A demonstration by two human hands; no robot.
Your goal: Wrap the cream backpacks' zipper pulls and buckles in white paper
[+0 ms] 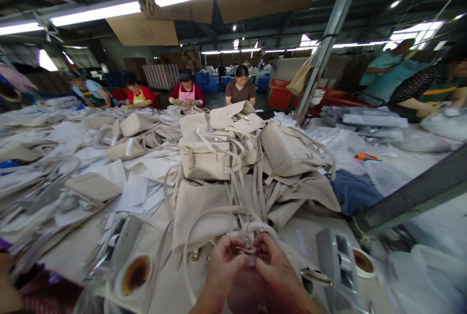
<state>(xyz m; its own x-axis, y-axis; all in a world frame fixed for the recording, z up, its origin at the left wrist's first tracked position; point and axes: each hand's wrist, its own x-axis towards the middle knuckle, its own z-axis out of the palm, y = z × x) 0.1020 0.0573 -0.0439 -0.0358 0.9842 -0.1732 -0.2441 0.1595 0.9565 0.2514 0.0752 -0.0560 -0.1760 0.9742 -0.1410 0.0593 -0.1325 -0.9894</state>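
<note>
My left hand (226, 261) and my right hand (270, 261) are close together at the table's near edge. Their fingers pinch a beige bag strap (249, 249) between them; the small part at the fingertips is blurred. A thin beige strap (187, 250) loops out to the left of my hands. Just beyond them, beige handbags (204, 158) lie heaped, with straps hanging down toward me. A gold-coloured metal piece (316, 276) lies right of my right hand.
Grey tape dispensers (126, 243) (335, 267) flank my hands. Round tubs with brown contents (135, 275) (363, 261) stand beside them. White paper (133, 192) and more bags cover the left. A metal post (330, 36) rises at right. Several people (241, 91) work across the table.
</note>
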